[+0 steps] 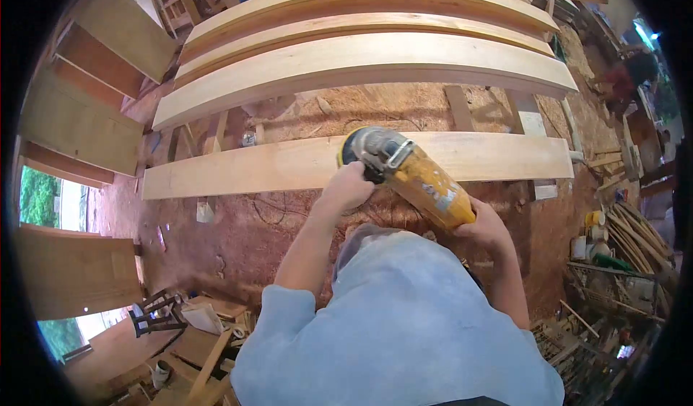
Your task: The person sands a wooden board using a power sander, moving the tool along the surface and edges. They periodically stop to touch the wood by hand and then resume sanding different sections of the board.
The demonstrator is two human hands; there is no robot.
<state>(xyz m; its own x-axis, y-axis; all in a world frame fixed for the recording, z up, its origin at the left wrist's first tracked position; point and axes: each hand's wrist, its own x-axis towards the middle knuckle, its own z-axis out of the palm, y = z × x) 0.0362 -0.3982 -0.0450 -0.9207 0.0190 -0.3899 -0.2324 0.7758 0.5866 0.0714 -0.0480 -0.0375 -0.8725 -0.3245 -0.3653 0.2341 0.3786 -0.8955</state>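
Note:
A yellow angle grinder (427, 186) with a grey metal head is held in both hands over a long pale plank (253, 164). Its round disc, at the upper left end of the tool, overlaps the plank's surface in this view. My left hand (349, 188) is closed around the dark side handle near the head. At the rear end of the yellow body, my right hand (485, 225) grips the tool, with some of its fingers hidden beneath. The plank lies flat across supports in front of me.
Beyond the plank, several wide boards (361, 59) lie side by side. Wooden panels (79, 121) stand along the left. Sawdust covers the floor (303, 114). Scrap wood (635, 233) and containers (595, 225) are piled at right. A person (635, 74) is at the far right.

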